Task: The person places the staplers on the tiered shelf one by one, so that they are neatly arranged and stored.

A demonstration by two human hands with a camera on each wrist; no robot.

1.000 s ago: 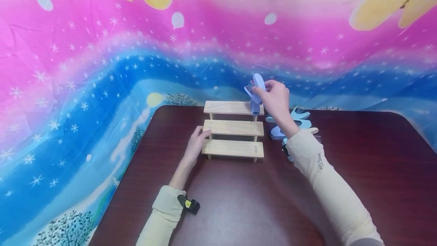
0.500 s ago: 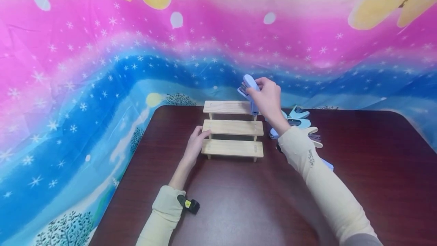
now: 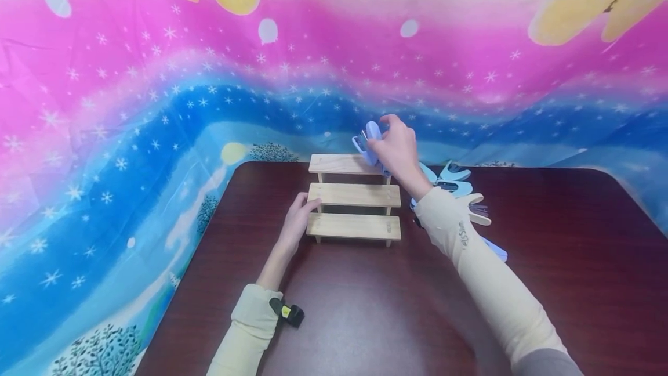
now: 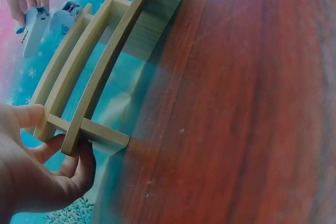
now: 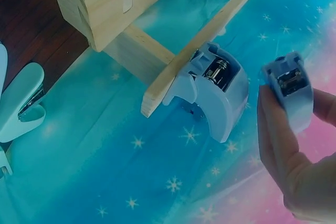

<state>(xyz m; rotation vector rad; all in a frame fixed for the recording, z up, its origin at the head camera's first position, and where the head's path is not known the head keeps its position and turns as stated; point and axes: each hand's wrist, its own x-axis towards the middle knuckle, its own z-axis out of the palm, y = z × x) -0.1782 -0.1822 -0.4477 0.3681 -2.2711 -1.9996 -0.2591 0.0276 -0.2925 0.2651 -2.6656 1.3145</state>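
My right hand pinches a pale blue stapler, its jaws apart, above the top board of a three-step wooden rack. A second blue stapler stands on that board near its right end, close beside the held one; in the head view my hand partly hides it. At the rack's left end, my left hand grips the boards, its thumb on the middle one and its fingers curled beneath, as the left wrist view shows.
Right of the rack lie several more staplers: teal ones, a cream one and a lavender one, partly hidden by the right sleeve. A patterned cloth hangs behind the dark red table.
My right hand has moved left and slightly lower with the held stapler, along the top board. My left hand stays at the rack's left end.
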